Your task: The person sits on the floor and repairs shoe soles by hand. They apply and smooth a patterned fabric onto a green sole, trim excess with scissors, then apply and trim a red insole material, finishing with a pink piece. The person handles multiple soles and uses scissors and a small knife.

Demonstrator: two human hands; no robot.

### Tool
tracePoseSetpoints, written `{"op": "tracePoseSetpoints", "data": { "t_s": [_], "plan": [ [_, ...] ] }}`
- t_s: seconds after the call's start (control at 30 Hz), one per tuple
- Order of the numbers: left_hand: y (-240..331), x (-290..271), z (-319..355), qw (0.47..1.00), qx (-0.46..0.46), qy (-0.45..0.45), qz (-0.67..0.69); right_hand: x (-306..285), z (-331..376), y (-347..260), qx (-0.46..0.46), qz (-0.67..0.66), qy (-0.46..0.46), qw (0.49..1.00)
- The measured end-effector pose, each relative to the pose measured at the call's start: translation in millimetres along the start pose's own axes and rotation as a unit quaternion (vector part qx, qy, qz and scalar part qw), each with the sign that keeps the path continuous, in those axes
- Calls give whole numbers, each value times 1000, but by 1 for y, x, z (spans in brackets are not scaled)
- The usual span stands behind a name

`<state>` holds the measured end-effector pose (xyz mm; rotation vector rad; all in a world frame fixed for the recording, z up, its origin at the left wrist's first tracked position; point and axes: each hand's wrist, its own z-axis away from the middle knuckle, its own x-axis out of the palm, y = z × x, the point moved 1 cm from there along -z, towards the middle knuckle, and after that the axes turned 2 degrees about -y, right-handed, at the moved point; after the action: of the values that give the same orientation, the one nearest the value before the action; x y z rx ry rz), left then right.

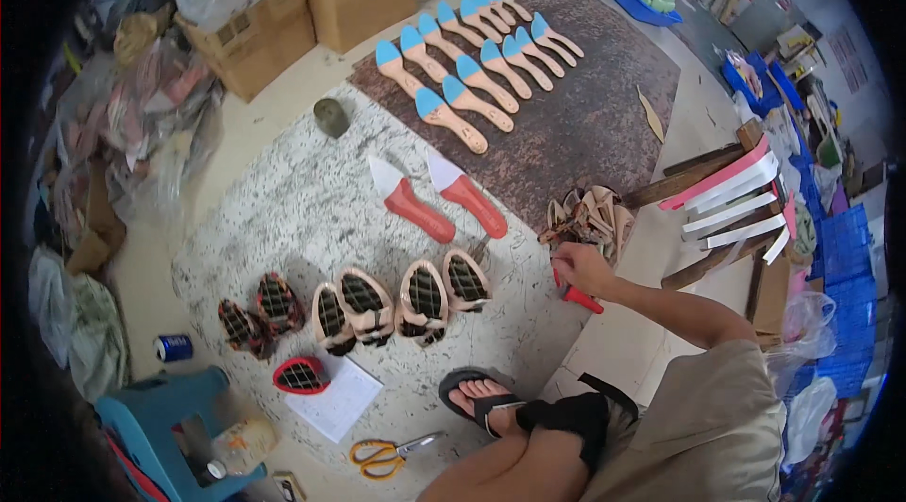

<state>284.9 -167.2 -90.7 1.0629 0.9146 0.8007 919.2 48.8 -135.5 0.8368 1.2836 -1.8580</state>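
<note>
My right hand (580, 266) reaches forward to a pile of tan leather pieces (590, 214) at the edge of the brown mat (585, 125). It is closed on a red-handled tool (578, 297) whose handle sticks out below the palm. Left of the hand, a row of woven shoe uppers on lasts (415, 294) stands on the speckled mat (283, 209). Two red lasts with white toes (439, 200) lie just beyond that row. My left hand is out of sight. My sandalled foot (481, 398) rests on the speckled mat.
Several tan lasts with blue toes (472, 77) lie in rows on the brown mat. Yellow-handled scissors (382, 453), a white sheet (335, 398), a blue can (173, 346) and a blue stool (160, 417) are near left. Cardboard boxes (255, 25) stand behind; a rack of white and pink strips (736, 195) is right.
</note>
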Motion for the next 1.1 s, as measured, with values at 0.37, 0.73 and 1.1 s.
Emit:
{"op": "tracePoseSetpoints", "data": {
  "t_s": [0.37, 0.73, 1.1],
  "plan": [
    [36, -31, -5, 993, 50, 58, 89, 31, -107, -18, -45, 0, -16, 999],
    [62, -11, -8, 962, 46, 121, 240, 124, 84, -81, -170, -56, -363, 914],
    [171, -6, -240, 794, 318, 91, -510, 21, 49, -176, -311, -34, -204, 927]
  ]
}}
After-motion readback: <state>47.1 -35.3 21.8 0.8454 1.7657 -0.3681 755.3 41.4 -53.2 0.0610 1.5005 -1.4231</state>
